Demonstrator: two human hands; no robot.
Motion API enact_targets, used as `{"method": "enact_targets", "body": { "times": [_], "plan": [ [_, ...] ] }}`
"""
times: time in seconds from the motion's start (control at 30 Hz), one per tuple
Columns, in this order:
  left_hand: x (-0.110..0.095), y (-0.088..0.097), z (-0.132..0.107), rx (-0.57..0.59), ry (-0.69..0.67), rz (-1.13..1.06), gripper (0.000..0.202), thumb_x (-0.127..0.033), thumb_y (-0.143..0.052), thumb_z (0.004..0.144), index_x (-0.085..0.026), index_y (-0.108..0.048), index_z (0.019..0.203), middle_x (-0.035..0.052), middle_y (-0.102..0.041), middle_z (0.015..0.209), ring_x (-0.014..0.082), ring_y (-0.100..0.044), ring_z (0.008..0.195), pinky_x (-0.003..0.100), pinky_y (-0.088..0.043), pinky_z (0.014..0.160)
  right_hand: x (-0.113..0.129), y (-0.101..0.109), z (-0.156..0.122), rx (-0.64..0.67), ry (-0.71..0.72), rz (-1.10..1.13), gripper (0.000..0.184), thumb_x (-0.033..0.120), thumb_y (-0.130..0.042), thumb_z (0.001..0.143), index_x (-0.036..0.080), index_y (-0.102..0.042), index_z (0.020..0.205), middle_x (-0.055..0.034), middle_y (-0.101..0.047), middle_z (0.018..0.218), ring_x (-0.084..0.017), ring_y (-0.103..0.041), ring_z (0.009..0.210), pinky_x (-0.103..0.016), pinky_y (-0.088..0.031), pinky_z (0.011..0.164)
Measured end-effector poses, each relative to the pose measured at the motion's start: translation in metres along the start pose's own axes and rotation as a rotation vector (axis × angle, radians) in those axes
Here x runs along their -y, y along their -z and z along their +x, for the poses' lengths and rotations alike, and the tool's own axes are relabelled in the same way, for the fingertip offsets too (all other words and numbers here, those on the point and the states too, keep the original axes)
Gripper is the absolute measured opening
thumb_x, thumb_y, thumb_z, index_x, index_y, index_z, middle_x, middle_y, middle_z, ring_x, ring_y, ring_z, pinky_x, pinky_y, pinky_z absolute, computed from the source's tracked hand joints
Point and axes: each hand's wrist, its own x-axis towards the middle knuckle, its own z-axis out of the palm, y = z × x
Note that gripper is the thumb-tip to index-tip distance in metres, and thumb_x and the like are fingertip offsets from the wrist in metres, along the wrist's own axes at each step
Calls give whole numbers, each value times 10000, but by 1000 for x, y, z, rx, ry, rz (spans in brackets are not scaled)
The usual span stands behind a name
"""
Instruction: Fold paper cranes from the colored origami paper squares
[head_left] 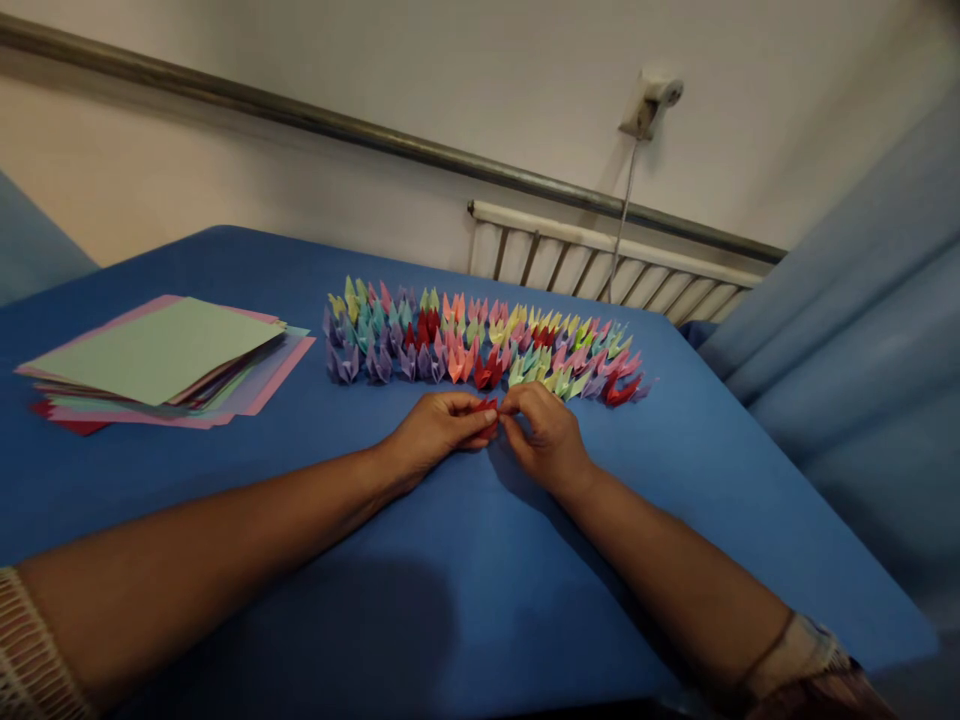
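My left hand (pixel 439 428) and my right hand (pixel 546 432) meet over the blue table (pixel 450 600), fingers pinched together on a small folded red paper piece (pixel 487 408). Most of that piece is hidden by my fingers. Just beyond my hands lie rows of several small folded paper pieces (pixel 480 340) in purple, red, pink, yellow, green and teal, standing side by side.
A stack of coloured square paper sheets (pixel 165 360), pale green on top, lies at the left of the table. Behind the table are a wall, a white radiator (pixel 600 265) and a grey rail. Blue fabric hangs at the right.
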Motion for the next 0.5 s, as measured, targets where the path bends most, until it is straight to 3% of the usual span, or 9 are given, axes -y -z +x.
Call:
{"method": "enact_targets", "body": {
  "times": [0.23, 0.5],
  "plan": [
    [-3, -1, -2, -17, 18, -37, 276, -368, -811, 684, -151, -701, 813, 4, -677, 781, 103, -630, 747, 226, -531, 724, 0, 0, 0, -65, 15, -80, 93, 158, -507, 895, 230, -556, 862, -63, -648, 895, -214, -602, 875, -375, -456, 785],
    [-3, 0, -2, -31, 26, -133, 249, -323, -836, 671, -151, -701, 792, -20, -645, 763, 73, -607, 726, 191, -519, 722, 3, -3, -1, -95, -41, 31, 62, 184, -540, 890, 234, -576, 893, -55, -655, 894, -204, -620, 883, -363, -479, 799]
  ]
}}
